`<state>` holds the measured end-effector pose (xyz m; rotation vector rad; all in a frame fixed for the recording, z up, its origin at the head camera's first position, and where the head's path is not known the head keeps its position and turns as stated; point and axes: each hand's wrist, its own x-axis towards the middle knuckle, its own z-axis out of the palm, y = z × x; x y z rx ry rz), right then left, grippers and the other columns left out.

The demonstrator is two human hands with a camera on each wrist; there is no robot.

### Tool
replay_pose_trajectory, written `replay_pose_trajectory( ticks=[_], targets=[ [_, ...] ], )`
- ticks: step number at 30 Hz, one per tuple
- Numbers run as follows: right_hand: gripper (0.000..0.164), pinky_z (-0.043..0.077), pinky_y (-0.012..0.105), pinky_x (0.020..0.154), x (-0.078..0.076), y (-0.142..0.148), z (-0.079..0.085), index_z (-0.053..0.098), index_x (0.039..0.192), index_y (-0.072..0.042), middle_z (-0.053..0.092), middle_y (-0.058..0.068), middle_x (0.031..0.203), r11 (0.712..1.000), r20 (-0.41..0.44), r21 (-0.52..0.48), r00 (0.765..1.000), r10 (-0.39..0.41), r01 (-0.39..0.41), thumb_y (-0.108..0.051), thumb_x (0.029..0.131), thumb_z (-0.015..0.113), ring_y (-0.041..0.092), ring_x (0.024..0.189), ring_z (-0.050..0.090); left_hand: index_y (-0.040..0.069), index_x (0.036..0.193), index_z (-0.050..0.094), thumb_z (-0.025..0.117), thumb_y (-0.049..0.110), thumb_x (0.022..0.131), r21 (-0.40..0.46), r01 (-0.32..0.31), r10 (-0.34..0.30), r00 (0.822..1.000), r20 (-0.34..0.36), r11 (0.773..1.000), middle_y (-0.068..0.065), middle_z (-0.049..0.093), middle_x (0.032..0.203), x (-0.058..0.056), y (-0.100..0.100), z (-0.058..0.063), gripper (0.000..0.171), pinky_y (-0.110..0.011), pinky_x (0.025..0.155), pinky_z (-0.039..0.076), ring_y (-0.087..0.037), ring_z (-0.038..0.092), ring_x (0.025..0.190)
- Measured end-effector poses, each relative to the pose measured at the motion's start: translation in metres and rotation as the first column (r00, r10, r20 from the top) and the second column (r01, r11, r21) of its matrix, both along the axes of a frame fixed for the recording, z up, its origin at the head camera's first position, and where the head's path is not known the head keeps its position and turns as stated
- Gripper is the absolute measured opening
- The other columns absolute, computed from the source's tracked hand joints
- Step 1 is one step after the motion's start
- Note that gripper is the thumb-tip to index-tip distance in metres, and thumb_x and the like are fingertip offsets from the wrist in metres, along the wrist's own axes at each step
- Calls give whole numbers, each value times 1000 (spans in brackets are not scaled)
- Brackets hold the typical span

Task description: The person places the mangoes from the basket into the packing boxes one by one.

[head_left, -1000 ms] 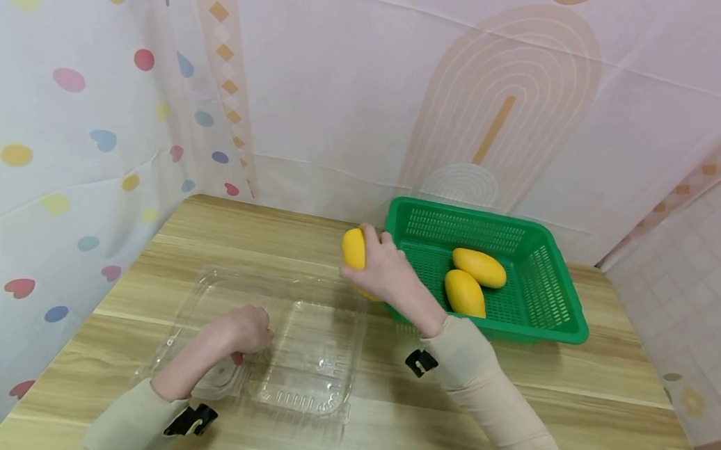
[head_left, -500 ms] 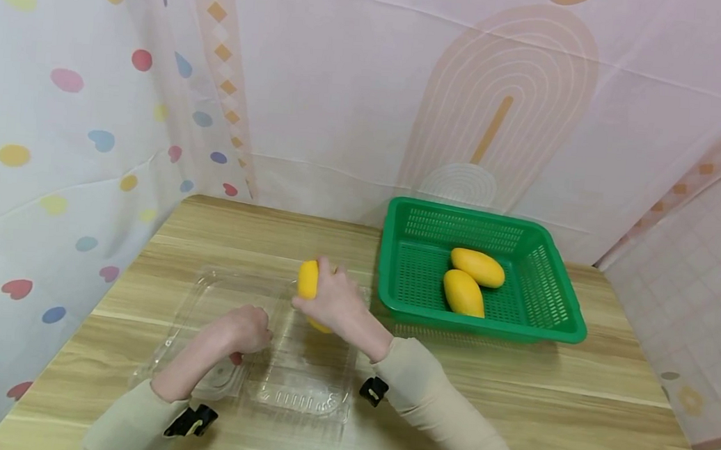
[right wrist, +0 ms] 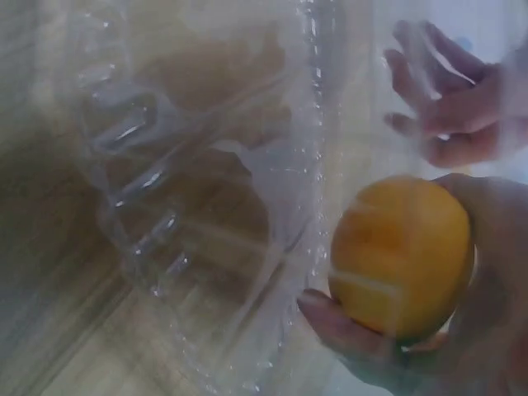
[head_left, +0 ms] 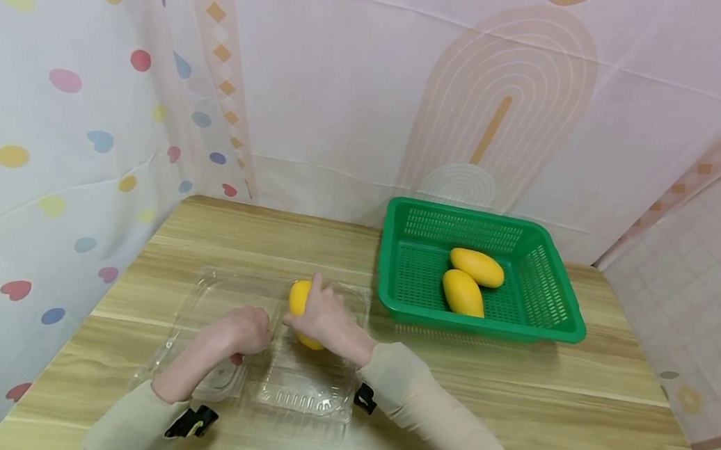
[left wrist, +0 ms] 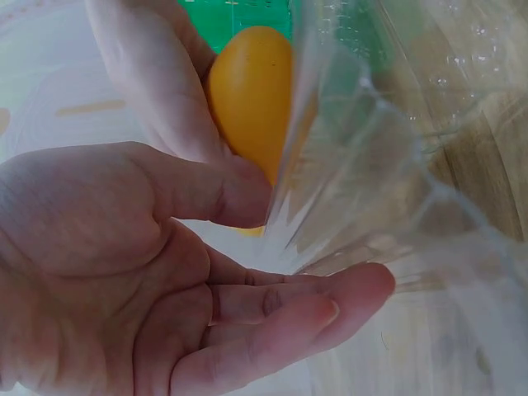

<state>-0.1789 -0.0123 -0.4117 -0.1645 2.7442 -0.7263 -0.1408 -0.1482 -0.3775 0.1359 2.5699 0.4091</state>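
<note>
A yellow mango (head_left: pixel 300 297) lies lengthwise in the right half of an opened clear plastic clamshell container (head_left: pixel 305 402). My right hand (head_left: pixel 330 322) grips it from the right side, one finger pointing up along it. In the right wrist view the mango (right wrist: pixel 404 256) sits between thumb and palm. My left hand (head_left: pixel 241 332) is at the fold between the container's two halves. Seen from the left wrist, its thumb and fingers (left wrist: pixel 297 326) pinch the thin plastic wall, with the mango (left wrist: pixel 254 103) just beyond the thumb.
A green slotted basket (head_left: pixel 388 283) stands behind and to the right, with two mangoes (head_left: pixel 464 293) inside. The container's other half (head_left: pixel 205 291) lies flat at the left on the wooden table (head_left: pixel 511 410). Patterned cloth (head_left: pixel 332 97) hangs behind the table.
My right hand has carried the mango left from beside the basket and down into the container's right half. The left hand has stayed in place.
</note>
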Motion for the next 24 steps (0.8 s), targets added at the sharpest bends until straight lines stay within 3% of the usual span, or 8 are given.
replay_pose_trajectory(
  ticks=[4,9,12,18,24],
  targets=[
    [89,46,25,44,3,-5,-6,24,140,-6,59,18,98,1000,17,2,999,-30,30,-46,77,73,21,64,55,8,62,48,50,10,93,-9,0,-1,1000,-9,1000,-18,60,73,0,0,-1,30,-21,42,51,-17,64,46],
    [67,44,23,38,4,-6,-13,33,121,-8,53,8,73,998,-5,-48,999,-41,41,-41,79,73,17,52,52,8,63,49,49,9,92,-10,-1,1,1000,-7,1000,-16,59,71,0,1,-1,28,-20,41,49,-17,64,46],
    [67,42,22,36,2,-7,-14,33,121,-9,52,6,68,998,-13,-58,999,-38,37,-41,79,73,16,47,51,8,64,50,49,8,91,-12,2,-2,1000,-4,1000,-16,60,72,0,1,0,27,-19,40,47,-18,65,47],
    [72,43,21,35,0,-9,-16,32,126,-8,52,6,67,1000,-19,-11,1000,-20,20,-43,79,73,17,47,52,8,64,50,49,9,92,-18,10,-10,1000,-8,1000,-16,61,72,0,0,0,28,-18,39,45,-18,65,48],
    [76,44,23,40,-1,-10,-13,31,129,-8,55,10,77,999,-5,35,1000,-2,2,-48,79,71,19,54,54,7,65,52,49,11,92,-26,15,-15,1000,-17,1000,-18,63,77,0,0,0,28,-19,39,45,-18,64,47]
  ],
)
